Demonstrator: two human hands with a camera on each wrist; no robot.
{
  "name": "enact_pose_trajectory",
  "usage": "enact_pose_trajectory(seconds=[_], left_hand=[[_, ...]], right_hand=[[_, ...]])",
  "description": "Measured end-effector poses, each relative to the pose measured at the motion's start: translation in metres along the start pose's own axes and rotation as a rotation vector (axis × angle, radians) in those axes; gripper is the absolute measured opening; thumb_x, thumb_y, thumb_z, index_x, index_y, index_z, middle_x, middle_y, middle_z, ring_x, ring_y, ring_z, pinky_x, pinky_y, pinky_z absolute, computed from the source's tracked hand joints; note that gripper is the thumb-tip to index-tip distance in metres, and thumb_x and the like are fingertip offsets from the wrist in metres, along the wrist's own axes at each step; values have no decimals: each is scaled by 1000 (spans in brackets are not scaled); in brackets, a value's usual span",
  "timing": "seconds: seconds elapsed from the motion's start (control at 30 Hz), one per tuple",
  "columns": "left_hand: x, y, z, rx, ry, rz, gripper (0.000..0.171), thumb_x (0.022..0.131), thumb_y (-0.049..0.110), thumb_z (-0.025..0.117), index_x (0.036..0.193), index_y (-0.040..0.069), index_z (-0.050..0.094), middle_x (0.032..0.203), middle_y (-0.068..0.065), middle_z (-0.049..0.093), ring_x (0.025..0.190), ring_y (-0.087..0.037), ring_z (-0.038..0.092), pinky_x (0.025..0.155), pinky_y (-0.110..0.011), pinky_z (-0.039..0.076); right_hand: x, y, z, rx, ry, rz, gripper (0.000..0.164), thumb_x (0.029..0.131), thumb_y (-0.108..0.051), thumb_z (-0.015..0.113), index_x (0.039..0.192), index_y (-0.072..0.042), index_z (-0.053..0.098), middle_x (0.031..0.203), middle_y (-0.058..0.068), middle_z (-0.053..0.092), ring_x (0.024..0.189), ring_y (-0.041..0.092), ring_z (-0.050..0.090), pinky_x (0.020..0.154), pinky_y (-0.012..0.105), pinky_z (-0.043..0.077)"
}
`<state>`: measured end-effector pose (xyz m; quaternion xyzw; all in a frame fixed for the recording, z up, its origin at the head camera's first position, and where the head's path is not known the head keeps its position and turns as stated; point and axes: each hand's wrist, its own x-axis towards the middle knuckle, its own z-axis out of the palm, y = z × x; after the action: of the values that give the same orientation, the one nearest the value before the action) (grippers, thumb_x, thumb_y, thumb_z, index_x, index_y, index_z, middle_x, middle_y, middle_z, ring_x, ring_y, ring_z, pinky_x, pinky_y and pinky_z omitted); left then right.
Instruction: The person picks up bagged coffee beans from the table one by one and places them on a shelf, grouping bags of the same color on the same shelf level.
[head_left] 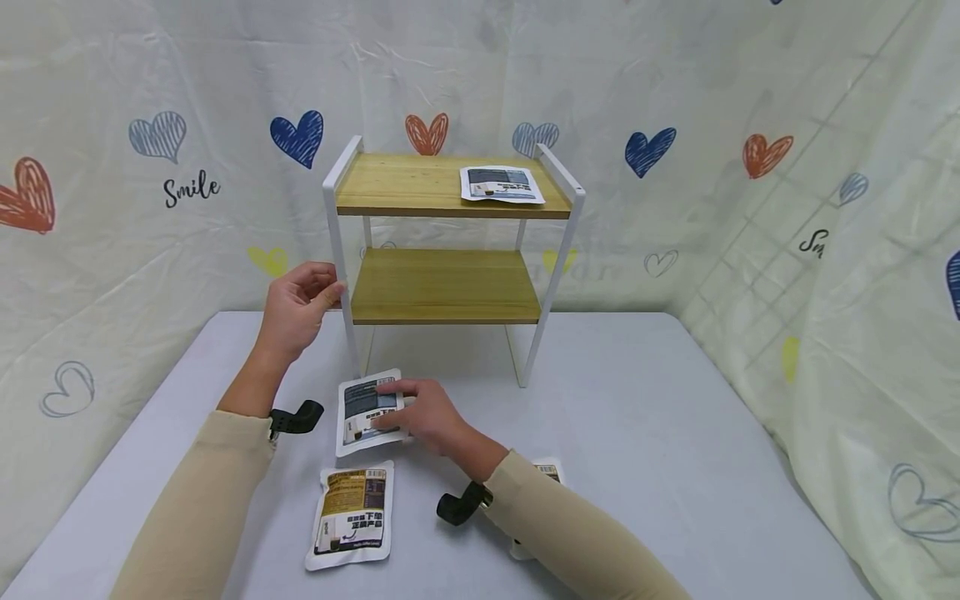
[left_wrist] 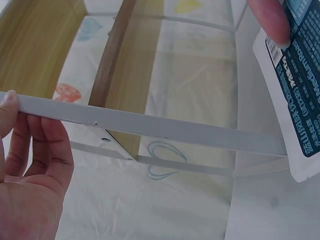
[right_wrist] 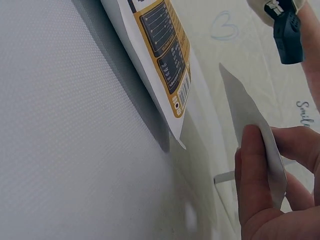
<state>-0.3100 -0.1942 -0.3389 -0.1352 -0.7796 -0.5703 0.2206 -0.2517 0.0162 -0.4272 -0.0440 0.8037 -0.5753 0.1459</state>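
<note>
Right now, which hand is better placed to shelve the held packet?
Likely the right hand: it grips the packet between thumb and fingers, while the left hand pinches the white shelf post.

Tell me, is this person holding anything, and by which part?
The right hand holds a blue-labelled pouch by its right side, seen from the head view. The left hand grips the shelf unit by its left front post.

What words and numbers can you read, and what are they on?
"Smile": on the hanging sheet, at the left.
"Sm": same sheet, at the right; the rest isn't readable.
"Medium": on the blue-labelled pouch held by the right hand; its other print is too blurred.
Too small or blurred to read: brown-labelled pouch, shelf-top pouch, partly hidden pouch.
I can read no numbers for sure.
</note>
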Motion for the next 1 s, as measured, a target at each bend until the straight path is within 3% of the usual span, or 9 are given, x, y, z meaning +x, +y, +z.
enact_pose_trajectory(seconds=[0.47, 1.0], left_hand=[[0, -1, 0, 2, -3, 1, 31, 99, 24, 68, 122, 4, 67, 98, 13, 68, 90, -4, 68, 81, -13, 58], [0, 1, -2, 26, -22, 11, 29, 99, 25, 68, 121, 6, 68, 97, 14, 67, 88, -4, 68, 80, -13, 58]], right_hand=[[-2, 1, -9, 61, 17, -12, 40, 80, -12, 88, 114, -30, 79, 143, 6, 57, 113, 23, 60, 89, 28, 57], [-10, -8, -22, 190, -33, -18, 44, 80, -6, 87, 119, -25, 78, 145, 8, 54, 112, 24, 63, 88, 28, 59]])
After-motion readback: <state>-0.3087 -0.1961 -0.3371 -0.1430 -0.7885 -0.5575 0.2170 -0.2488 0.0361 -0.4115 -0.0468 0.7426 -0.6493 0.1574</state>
